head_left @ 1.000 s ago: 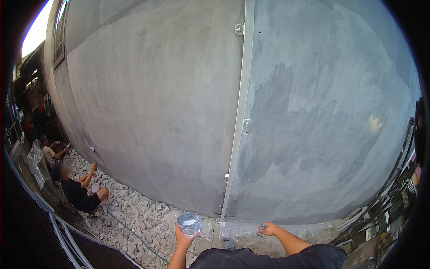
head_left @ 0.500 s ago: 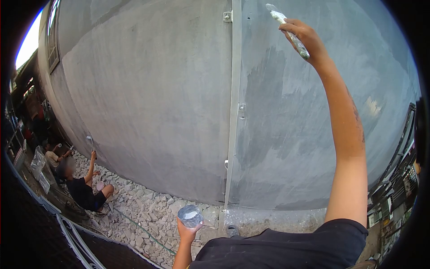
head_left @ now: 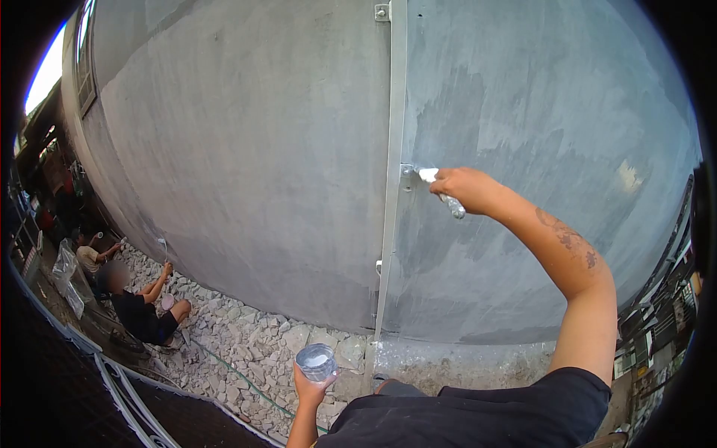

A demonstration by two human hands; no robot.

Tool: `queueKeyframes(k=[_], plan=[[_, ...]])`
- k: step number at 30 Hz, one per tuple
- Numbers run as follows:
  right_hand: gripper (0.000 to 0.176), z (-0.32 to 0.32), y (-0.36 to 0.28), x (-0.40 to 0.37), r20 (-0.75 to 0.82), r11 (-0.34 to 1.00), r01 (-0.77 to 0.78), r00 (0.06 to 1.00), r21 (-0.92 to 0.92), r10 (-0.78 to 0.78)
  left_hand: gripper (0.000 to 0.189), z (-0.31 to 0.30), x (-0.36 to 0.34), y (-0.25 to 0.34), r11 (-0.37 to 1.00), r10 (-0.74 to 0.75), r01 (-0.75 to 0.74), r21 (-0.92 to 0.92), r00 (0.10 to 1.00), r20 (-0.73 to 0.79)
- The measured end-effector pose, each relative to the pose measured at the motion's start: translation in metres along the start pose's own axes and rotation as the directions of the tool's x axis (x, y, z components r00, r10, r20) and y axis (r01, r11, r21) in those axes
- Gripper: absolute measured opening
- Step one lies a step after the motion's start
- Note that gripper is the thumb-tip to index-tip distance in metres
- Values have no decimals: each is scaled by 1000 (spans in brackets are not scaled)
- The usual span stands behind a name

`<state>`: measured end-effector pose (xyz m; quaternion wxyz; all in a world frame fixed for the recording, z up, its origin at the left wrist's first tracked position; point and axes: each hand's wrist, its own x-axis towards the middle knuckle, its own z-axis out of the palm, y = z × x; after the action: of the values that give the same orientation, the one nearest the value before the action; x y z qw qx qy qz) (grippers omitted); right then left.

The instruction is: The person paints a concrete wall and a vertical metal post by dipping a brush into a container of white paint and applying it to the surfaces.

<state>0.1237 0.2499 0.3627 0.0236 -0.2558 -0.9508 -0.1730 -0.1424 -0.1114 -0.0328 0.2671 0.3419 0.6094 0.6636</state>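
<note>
My right hand (head_left: 464, 190) grips a paint-smeared brush (head_left: 452, 204) by its handle. The bristles point left and meet the grey wall (head_left: 299, 149) beside a small metal bracket (head_left: 406, 170) on the vertical pipe (head_left: 391, 134). Low in the view, my left hand (head_left: 311, 387) is wrapped round a clear plastic cup (head_left: 317, 361) that has pale liquid in it. Darker and lighter grey patches cover the wall.
Broken stones (head_left: 246, 347) lie along the foot of the wall. At the lower left a person in black (head_left: 138, 313) squats with a roller (head_left: 162, 243); another person (head_left: 88, 256) sits behind. A green hose (head_left: 250, 384) crosses the rubble.
My right hand has come down and to the left with the brush, from high on the wall to the bracket. The squatting person's roller is lower and further right.
</note>
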Motion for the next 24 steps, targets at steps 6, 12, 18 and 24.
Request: queueKeyframes(k=[6,12,18,24], plan=[[30,-132,85,6,-745,967,-110,660,-229,-101,93,24,31,-8,995,8,-13,95,999,46],[21,-41,57,4,-257,952,-111,966,-285,35,107,48,73,24,943,44,-112,314,976,214],[13,108,-32,-48,-298,710,187,954,679,33,101,62,109,35,942,47,-129,311,965,258],[10,187,-89,-61,-230,102,211,777,972,586,91,81,149,54,840,143,-260,477,953,267]])
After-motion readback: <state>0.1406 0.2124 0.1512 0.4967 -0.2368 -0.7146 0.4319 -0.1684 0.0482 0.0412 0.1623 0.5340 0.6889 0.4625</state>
